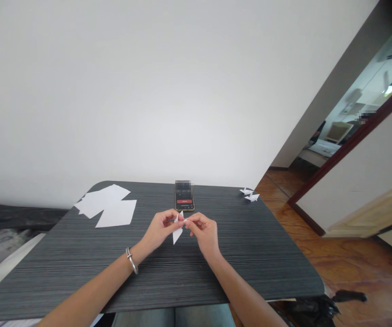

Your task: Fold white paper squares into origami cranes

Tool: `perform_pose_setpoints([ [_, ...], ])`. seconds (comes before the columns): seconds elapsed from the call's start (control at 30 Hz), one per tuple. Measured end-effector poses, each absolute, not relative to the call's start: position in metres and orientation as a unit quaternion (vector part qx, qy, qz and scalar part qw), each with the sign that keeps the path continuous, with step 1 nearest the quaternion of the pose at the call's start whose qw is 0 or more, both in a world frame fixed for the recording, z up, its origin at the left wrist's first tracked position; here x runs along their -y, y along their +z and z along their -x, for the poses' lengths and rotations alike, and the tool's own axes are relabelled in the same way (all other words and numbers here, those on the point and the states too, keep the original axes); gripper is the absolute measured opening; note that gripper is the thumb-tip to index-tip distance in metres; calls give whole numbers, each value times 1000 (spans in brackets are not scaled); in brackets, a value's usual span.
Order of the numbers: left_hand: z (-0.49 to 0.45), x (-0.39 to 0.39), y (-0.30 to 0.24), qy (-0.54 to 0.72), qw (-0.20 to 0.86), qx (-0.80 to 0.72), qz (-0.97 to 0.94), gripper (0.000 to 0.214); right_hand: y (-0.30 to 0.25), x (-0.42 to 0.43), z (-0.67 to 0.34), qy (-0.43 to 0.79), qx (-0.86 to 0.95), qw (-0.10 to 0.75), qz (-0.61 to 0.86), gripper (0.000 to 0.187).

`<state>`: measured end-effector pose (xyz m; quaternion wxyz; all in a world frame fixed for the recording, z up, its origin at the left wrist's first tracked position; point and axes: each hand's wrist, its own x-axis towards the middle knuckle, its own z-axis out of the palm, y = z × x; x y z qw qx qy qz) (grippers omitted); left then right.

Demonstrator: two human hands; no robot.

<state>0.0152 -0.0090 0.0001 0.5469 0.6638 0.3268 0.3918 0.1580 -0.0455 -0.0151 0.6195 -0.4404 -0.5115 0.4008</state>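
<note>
A small folded white paper piece (177,235), slim and pointed at its lower end, is held above the dark table. My left hand (163,227) pinches it from the left between thumb and fingers. From the right, my right hand (202,231) pinches a small white tip of the same paper, its thumb close to my left thumb. Fingers cover part of the folds. Just beyond my hands a phone (184,197) with a lit screen lies on the table.
White paper sheets (117,213) lie overlapping at the table's left. Two folded paper cranes (252,197) sit near the far right corner. The dark wood-grain table (250,259) meets a white wall behind; a doorway opens at right.
</note>
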Motion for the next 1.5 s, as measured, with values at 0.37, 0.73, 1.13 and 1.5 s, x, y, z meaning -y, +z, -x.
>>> perform_pose_setpoints([
  [0.37, -15, 7, -5, 390, 553, -332, -657, 21, -15, 46, -158, 360, 545, 606, 454, 15],
  [0.73, -14, 6, -8, 394, 536, -340, -665, 19, -18, 45, -154, 401, 516, 608, 451, 13],
  [1.13, -14, 4, -13, 384, 562, -328, -655, 18, -22, 41, -152, 446, 498, 598, 443, 13],
  [1.5, -12, 5, -3, 441, 512, -374, -635, 18, -25, 40, -156, 542, 472, 540, 439, 25],
])
